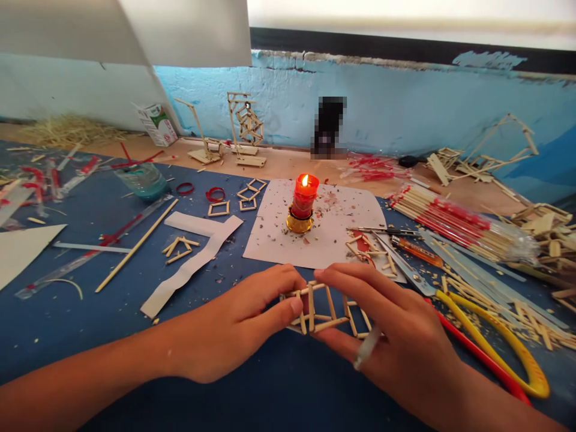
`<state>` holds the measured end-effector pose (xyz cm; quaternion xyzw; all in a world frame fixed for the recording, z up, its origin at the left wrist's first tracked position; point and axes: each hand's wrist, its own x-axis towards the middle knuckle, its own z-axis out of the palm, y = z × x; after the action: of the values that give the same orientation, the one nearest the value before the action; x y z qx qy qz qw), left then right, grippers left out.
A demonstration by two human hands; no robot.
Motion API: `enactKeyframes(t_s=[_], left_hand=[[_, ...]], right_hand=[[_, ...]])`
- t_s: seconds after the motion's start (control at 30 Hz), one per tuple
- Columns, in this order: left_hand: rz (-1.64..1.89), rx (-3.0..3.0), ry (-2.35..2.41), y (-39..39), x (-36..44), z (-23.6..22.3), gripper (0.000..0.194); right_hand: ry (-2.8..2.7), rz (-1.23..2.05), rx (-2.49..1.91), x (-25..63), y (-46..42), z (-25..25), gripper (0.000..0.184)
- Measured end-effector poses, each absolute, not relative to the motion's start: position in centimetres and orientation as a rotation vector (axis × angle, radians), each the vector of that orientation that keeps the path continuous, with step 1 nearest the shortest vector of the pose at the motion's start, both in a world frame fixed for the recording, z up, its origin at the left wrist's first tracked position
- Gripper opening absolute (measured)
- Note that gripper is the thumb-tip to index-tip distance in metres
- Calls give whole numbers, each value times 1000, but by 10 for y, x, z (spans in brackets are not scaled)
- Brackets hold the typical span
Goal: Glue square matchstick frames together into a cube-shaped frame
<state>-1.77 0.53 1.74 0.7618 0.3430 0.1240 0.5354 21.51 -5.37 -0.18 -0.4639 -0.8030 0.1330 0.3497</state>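
Observation:
My left hand (265,318) pinches the left end of a small frame built of short wooden sticks (321,324), thumb in front and fingers behind. My right hand (387,324) curls round the frame's right side, fingers over the top and thumb beneath. A narrow translucent tube (368,348) sticks out from between the fingers of my right hand; the rest of it is hidden. Behind the frame a lit red candle (303,198) stands in a gold holder (299,223) on a sheet of white paper (270,240) scattered with dark specks.
Scissors with yellow handles (495,342), an orange cutter (417,251) and a bagged bundle of sticks (454,222) lie at right. At left are a long stick (135,246), paper strips (198,270) and a cup of bluish liquid (144,180). Stick models (247,129) stand by the wall.

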Motion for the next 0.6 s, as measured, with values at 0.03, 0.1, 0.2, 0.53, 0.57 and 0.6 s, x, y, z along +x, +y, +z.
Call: enactKeyframes(t_s=[0.03,0.1,0.2,0.53,0.57,0.6], left_hand=[[276,1808,807,6,-19,19,33],[241,1784,786,8,-20,21,31],[185,1716,774,10,-20,22,31],[249,1606,809,9,-20,16,33],[247,1590,813,9,-21,16,33],[245,1579,821,9,-21,16,34]], right_hand=[[-2085,382,-1170,215,-53,0,42],[-2099,451,-1119,214,-52,3,41],[-2108,493,-1121,214,-51,3,41],[-2143,497,-1163,218,-53,-3,47],[-2149,504,-1161,219,-53,-3,47],[-2160,513,-1157,219,-53,-3,48]])
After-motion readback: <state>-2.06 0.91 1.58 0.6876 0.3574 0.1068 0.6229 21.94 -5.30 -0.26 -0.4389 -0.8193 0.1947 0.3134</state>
